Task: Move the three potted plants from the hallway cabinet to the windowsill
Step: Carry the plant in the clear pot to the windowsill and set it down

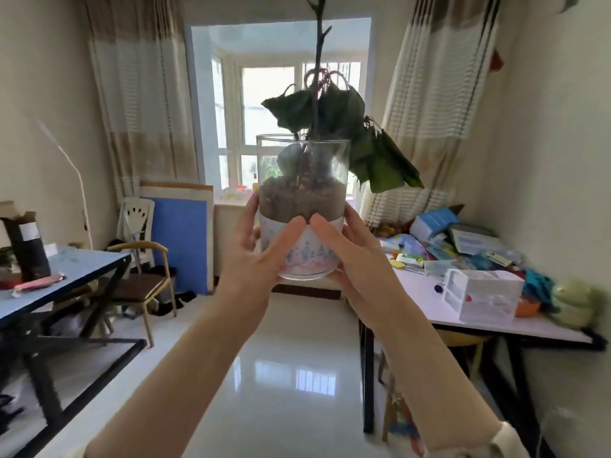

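We've got both hands out front, the left hand [261, 256] and right hand [350, 256] wrapped around a clear glass planter [302, 206], fingers [287, 231] grasping its lower patterned band from either side, thumbs almost meeting at the front. It's held upright in mid-air above the glossy floor [281, 375]. Inside we see brown soil [301, 200] filling the middle, a dark stem [319, 77] rising out and limp green leaves [380, 157] drooping over the right rim. To our right, a cluttered tabletop [426, 302] carries a white drawer box [481, 300]. Further on, the windowsill [231, 201] sits under the bay window [267, 104].
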